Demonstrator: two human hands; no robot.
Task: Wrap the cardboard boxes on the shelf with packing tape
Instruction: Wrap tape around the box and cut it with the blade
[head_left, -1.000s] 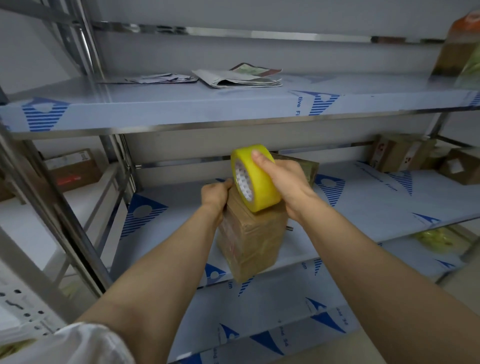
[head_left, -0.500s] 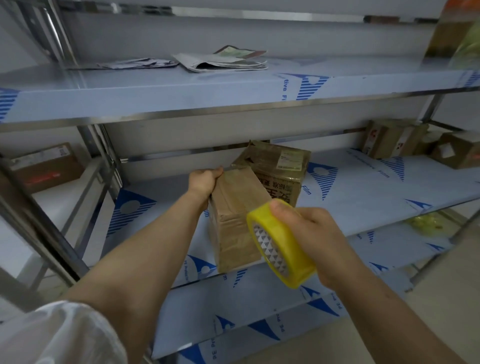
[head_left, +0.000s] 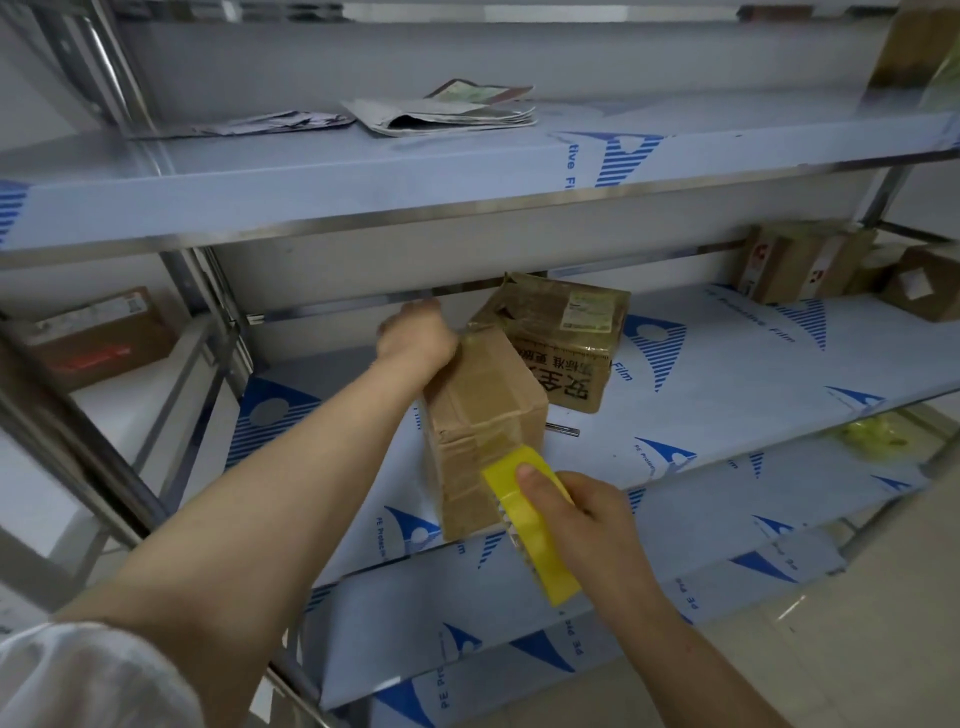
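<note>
The steel shelf (head_left: 727, 395) carries a tall cardboard box (head_left: 483, 415) at the front edge of its middle tier, with a second box (head_left: 566, 338) just behind. The left hand (head_left: 415, 338) clutches the tall box's far top corner. The right hand (head_left: 587, 519) grips the yellow tape roll (head_left: 535, 540), which touches the box's near face.

On the upper shelf (head_left: 363, 171) I see a folded newspaper (head_left: 447, 117) lying flat, with a coloured booklet (head_left: 480, 93) poking out from behind it. Just left of the newspaper, thin loose papers (head_left: 270, 122) are spread flat. A short metal rod (head_left: 563, 429) lies on the middle shelf (head_left: 727, 374). Far right, on the lower shelf (head_left: 753, 483), sits a yellow-green bundle (head_left: 875, 439), possibly a crumpled bag; my feed is too blurred to tell. Pale floor (head_left: 831, 665) shows at bottom right.
</note>
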